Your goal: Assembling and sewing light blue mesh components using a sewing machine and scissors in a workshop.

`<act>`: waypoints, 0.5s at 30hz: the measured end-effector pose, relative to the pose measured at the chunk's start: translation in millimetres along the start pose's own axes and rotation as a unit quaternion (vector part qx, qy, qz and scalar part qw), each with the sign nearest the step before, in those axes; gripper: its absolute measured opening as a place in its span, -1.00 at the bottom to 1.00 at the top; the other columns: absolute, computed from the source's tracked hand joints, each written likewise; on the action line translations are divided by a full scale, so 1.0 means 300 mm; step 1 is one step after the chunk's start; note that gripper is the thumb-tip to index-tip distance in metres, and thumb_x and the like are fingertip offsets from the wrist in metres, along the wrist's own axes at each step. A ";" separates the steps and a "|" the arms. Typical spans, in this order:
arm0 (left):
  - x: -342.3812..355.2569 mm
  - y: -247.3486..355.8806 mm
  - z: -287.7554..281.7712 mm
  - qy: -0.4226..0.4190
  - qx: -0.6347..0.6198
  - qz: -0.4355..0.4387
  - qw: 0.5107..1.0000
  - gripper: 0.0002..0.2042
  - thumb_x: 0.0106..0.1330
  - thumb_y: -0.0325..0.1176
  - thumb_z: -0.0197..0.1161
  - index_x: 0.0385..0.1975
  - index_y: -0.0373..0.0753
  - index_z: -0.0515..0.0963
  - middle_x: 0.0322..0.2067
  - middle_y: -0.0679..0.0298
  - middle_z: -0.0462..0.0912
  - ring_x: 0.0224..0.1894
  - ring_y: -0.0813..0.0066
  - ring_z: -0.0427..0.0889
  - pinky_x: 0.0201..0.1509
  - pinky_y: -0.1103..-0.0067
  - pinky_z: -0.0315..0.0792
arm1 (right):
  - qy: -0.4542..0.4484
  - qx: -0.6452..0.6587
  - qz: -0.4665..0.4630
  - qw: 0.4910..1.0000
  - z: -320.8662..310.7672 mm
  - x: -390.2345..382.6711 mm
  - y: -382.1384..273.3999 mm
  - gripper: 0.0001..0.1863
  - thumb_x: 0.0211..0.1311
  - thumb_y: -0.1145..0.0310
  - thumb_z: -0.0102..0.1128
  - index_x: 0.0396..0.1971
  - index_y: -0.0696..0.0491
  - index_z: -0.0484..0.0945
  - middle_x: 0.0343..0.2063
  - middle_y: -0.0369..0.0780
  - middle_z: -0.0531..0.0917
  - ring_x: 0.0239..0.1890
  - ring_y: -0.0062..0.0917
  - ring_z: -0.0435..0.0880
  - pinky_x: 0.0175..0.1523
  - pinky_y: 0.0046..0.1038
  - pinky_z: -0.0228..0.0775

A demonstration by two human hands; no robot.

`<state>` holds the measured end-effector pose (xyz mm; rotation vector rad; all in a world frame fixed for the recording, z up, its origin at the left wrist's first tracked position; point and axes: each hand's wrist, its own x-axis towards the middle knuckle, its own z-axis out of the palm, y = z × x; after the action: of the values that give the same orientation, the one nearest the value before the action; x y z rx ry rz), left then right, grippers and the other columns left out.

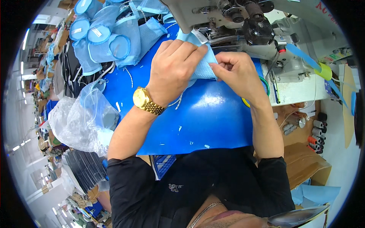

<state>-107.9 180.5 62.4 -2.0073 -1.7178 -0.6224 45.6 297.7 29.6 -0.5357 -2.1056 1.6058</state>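
Note:
A light-blue mesh fabric piece (205, 69) lies under the sewing machine's head (213, 26), its far end close to the needle area. My left hand (173, 70), with a gold watch on its wrist, presses over the fabric's left side with fingers curled round it. At the fabric's right edge my right hand (237, 72) pinches it between thumb and fingers. A white cord (179, 102) hangs out from below my left hand. Part of the fabric is hidden under my left hand.
Blue mesh bags (100, 34) with round bottoms are heaped at the far left of the blue work surface (182, 131). Clear plastic bags (76, 121) bulge at the left edge. Thread spools (317, 133) stand at the right, by a cardboard box (308, 163).

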 end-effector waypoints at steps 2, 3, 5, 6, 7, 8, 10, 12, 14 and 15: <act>-0.006 0.003 0.024 0.008 0.010 0.000 1.000 -0.74 0.03 -0.48 0.28 -0.23 -0.20 0.62 -0.40 0.31 0.59 -0.34 0.36 0.56 -0.24 0.46 0.42 | -0.002 -0.005 0.002 1.000 0.001 0.007 0.001 -0.82 0.08 0.41 0.27 -0.54 0.23 0.54 -0.74 -0.30 0.42 -0.65 -0.74 0.33 -0.52 -0.58 0.21; -0.008 0.008 0.027 0.010 0.013 -0.010 1.000 -0.75 0.03 -0.48 0.28 -0.23 -0.20 0.62 -0.42 0.31 0.58 -0.36 0.36 0.55 -0.25 0.46 0.41 | -0.003 -0.009 0.004 1.000 0.000 0.013 0.002 -0.82 0.09 0.41 0.27 -0.54 0.22 0.54 -0.73 -0.30 0.43 -0.65 -0.74 0.34 -0.52 -0.58 0.21; -0.006 0.015 0.025 0.012 0.015 -0.022 1.000 -0.75 0.03 -0.49 0.29 -0.24 -0.20 0.62 -0.43 0.32 0.57 -0.38 0.36 0.54 -0.27 0.47 0.40 | 0.003 -0.012 -0.008 1.000 0.001 0.017 0.006 -0.81 0.10 0.40 0.27 -0.53 0.23 0.54 -0.73 -0.30 0.44 -0.65 -0.74 0.35 -0.52 -0.57 0.22; 0.001 0.019 0.017 0.014 0.016 -0.024 0.999 -0.76 0.02 -0.49 0.30 -0.25 -0.20 0.62 -0.45 0.32 0.55 -0.40 0.36 0.53 -0.29 0.47 0.39 | 0.009 -0.015 -0.020 1.000 0.002 0.013 0.008 -0.81 0.10 0.40 0.27 -0.53 0.23 0.54 -0.73 -0.29 0.44 -0.65 -0.73 0.36 -0.52 -0.57 0.22; 0.003 0.023 0.013 0.016 0.016 -0.027 0.999 -0.76 0.02 -0.49 0.30 -0.26 -0.20 0.62 -0.47 0.33 0.53 -0.41 0.36 0.51 -0.31 0.47 0.37 | 0.014 -0.023 -0.021 0.999 0.004 0.006 0.009 -0.80 0.11 0.40 0.27 -0.53 0.23 0.54 -0.73 -0.28 0.47 -0.66 -0.71 0.37 -0.52 -0.57 0.22; -0.001 0.018 0.017 0.017 0.019 -0.027 0.999 -0.76 0.02 -0.49 0.30 -0.26 -0.20 0.62 -0.47 0.33 0.53 -0.41 0.36 0.51 -0.31 0.47 0.37 | 0.013 -0.023 -0.024 0.999 0.007 0.007 0.010 -0.80 0.11 0.40 0.27 -0.53 0.23 0.54 -0.73 -0.28 0.47 -0.66 -0.71 0.37 -0.52 -0.57 0.22; -0.012 0.010 0.030 0.030 0.014 -0.028 0.999 -0.78 0.01 -0.49 0.32 -0.28 -0.19 0.62 -0.50 0.33 0.50 -0.43 0.37 0.49 -0.34 0.47 0.35 | 0.009 -0.019 -0.004 1.000 0.017 0.010 0.013 -0.81 0.11 0.40 0.27 -0.53 0.23 0.54 -0.73 -0.26 0.49 -0.68 -0.69 0.37 -0.54 -0.56 0.22; -0.001 0.021 0.041 0.037 0.022 -0.041 0.998 -0.78 0.01 -0.49 0.32 -0.29 -0.19 0.62 -0.50 0.33 0.50 -0.42 0.37 0.49 -0.34 0.47 0.35 | 0.061 0.038 -0.025 0.997 0.030 0.026 0.019 -0.80 0.10 0.40 0.29 -0.54 0.23 0.55 -0.74 -0.26 0.50 -0.69 -0.69 0.37 -0.56 -0.54 0.22; -0.001 0.032 0.058 0.040 0.031 -0.057 0.997 -0.80 0.01 -0.48 0.32 -0.31 -0.18 0.62 -0.49 0.33 0.51 -0.41 0.38 0.49 -0.34 0.48 0.35 | 0.060 0.031 -0.030 0.997 0.025 0.028 0.019 -0.78 0.09 0.38 0.29 -0.59 0.22 0.54 -0.76 -0.25 0.48 -0.72 -0.66 0.37 -0.57 -0.49 0.22; -0.002 0.025 0.058 0.041 0.033 -0.057 0.997 -0.80 0.01 -0.48 0.32 -0.31 -0.18 0.62 -0.49 0.33 0.51 -0.41 0.38 0.49 -0.34 0.48 0.35 | 0.058 -0.019 -0.028 0.998 0.024 0.032 0.020 -0.77 0.08 0.38 0.30 -0.62 0.22 0.53 -0.77 -0.23 0.47 -0.73 -0.61 0.37 -0.57 -0.46 0.23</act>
<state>-99.5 188.9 47.8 -1.8229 -1.7892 -0.6669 33.8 298.8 23.0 -0.5627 -2.0516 1.4696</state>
